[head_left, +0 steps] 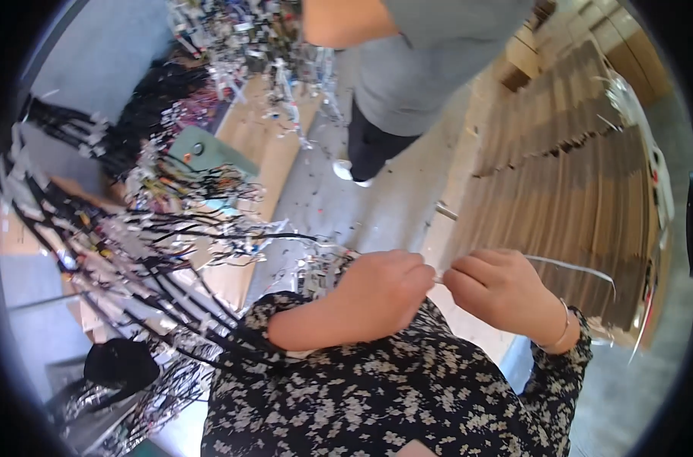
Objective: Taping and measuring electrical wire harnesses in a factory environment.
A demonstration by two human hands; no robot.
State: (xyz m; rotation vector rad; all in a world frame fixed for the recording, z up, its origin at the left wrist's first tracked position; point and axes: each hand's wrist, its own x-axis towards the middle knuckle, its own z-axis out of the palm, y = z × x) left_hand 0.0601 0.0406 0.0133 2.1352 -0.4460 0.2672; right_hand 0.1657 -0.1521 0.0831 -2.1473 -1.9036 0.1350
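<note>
My left hand [388, 293] and my right hand [499, 293] are in front of my body, both closed, fingertips almost meeting. A small whitish piece shows in the narrow gap between them; its kind is too small to make out. A black cable [285, 236] with a pale end runs from the left up to my left hand, which seems closed around that end. From behind my right hand a thin white strip [571, 264] sticks out to the right and curves down at its tip. The fingers hide most of what they grip.
Bundles of black cables [80, 221] with white connectors spread along the left. A green phone [213, 152] lies among them. Flattened cardboard [567, 198] is stacked at right. Ahead stands a person in a grey shirt [422, 84]. A black stool seat [121, 363] is at lower left.
</note>
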